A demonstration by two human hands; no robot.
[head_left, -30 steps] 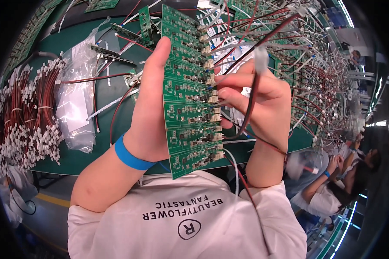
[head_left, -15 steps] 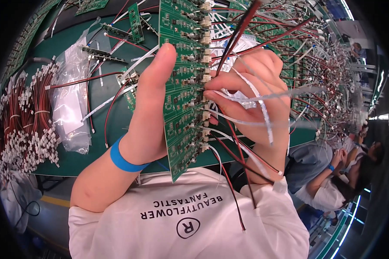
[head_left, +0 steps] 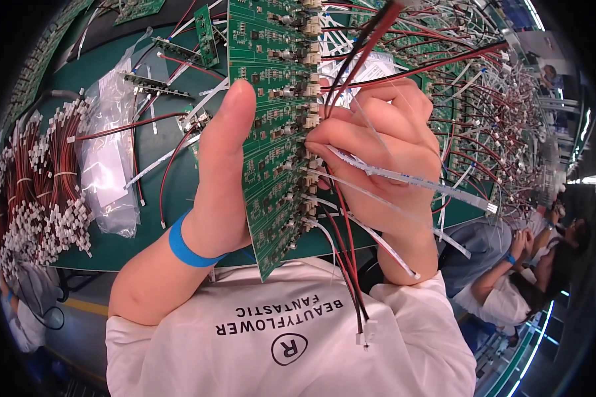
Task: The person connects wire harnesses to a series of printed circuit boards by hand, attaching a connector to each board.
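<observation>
A tall panel of green circuit boards (head_left: 271, 132) stands on edge in front of me, with white connectors (head_left: 312, 86) along its right edge. My left hand (head_left: 222, 165) is closed on the panel, thumb flat against its left face; the other fingers are hidden behind it. At the connector edge my right hand (head_left: 391, 145) pinches a white flat cable (head_left: 410, 177) between thumb and forefinger, close to a connector. Whether the cable's end sits in that connector cannot be made out. Red and black wires (head_left: 354, 264) and other white flat cables hang from the same edge.
Bundled red and black wires with white plugs (head_left: 63, 165) lie on the green table (head_left: 155, 248) at left, beside a clear plastic bag (head_left: 116, 198). Small loose boards (head_left: 207, 36) lie behind. Many wired boards (head_left: 457, 99) spread across the right. A co-worker (head_left: 496, 291) sits at far right.
The panel and my left hand have shifted slightly left. My right hand stays pinched at the connector edge, while the flat cables and red and black wires have swung into new positions.
</observation>
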